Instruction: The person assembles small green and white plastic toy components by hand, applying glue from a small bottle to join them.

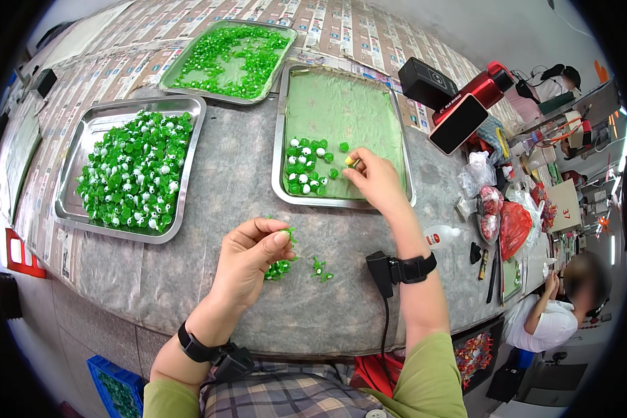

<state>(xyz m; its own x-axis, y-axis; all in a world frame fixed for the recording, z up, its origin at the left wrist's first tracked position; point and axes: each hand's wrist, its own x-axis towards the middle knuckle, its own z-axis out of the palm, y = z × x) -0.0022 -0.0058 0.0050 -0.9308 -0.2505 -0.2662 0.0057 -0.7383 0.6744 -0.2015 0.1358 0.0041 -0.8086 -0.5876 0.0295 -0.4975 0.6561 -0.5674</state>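
Observation:
My left hand [247, 259] is closed in a pinch around a small green plastic piece [290, 235] above the table. Below its fingers lies a small pile of similar green pieces [277, 270], with a few more [320, 269] to the right. Over the green-lined metal tray [350, 203], my right hand [377, 180] has its thumb and forefinger brought together. Something yellow shows at its fingertips; what they hold, if anything, is too small to name. Left of those fingers sit several round green-and-white pieces [305, 166], with single green ones close by.
A steel tray [68, 205] heaped with green-and-white pieces stands at left; another tray [294, 35] of green pieces is farther back. At right are a phone [460, 123], red flask [486, 85], black box [425, 82], white bottle [442, 235] and bags [514, 226]. A person [543, 317] sits beyond.

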